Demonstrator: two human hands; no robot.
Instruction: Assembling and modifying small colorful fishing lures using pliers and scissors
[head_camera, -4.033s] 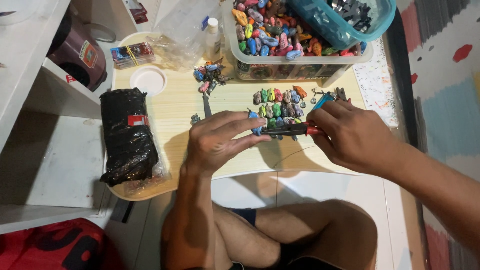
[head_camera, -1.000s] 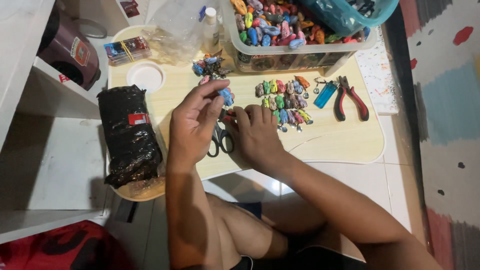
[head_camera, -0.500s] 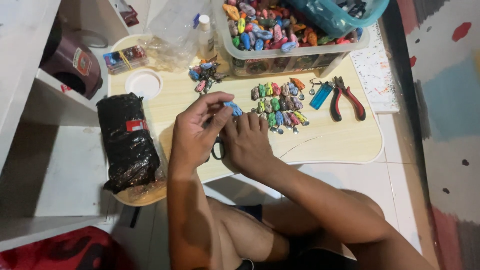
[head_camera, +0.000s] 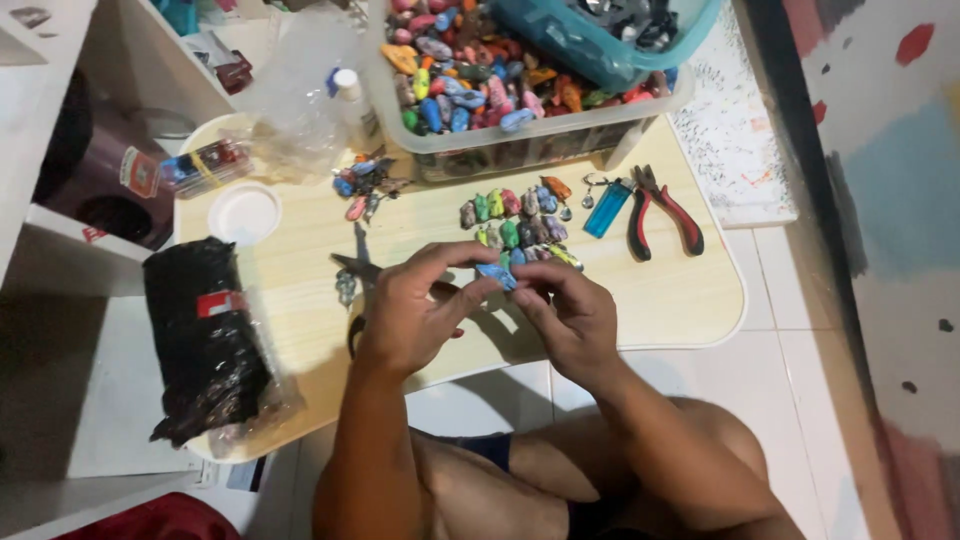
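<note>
The pale wooden bench (head_camera: 660, 300) is carrying everything here, and the biggest thing on it is sitting at twelve o'clock: a clear plastic tub (head_camera: 520, 140) heaped with small coloured pieces, with a teal basket (head_camera: 590, 45) resting on top of it. At nine o'clock a black wrapped bundle (head_camera: 205, 340) is lying along the bench's left edge, with a white round lid (head_camera: 245, 213) just above it. At two o'clock red-handled pliers (head_camera: 662, 210) are lying beside a blue lighter (head_camera: 607, 208). Between these and the hands, a cluster of small coloured pieces (head_camera: 515, 215) is lying in loose rows, and a second little pile (head_camera: 360, 185) is sitting near the tub's left corner.

Both hands are meeting at the centre. The left hand (head_camera: 415, 315) and the right hand (head_camera: 570, 315) are pinching one small blue piece (head_camera: 497, 273) between them, held just above the bench at the near edge of the rows; the fingers (head_camera: 470, 295) of each hand are closed down to a fine pinch on it, thumbs pressing against forefingers. Dark scissors (head_camera: 355, 268) are lying partly hidden under the left hand (only the blades and a loop of handle are showing).

The step in hand seems to be working on this single piece with the fingertips. The next move is likely calling for a steady, delicate grip, since the piece is tiny and easily dropped among the others.
</note>
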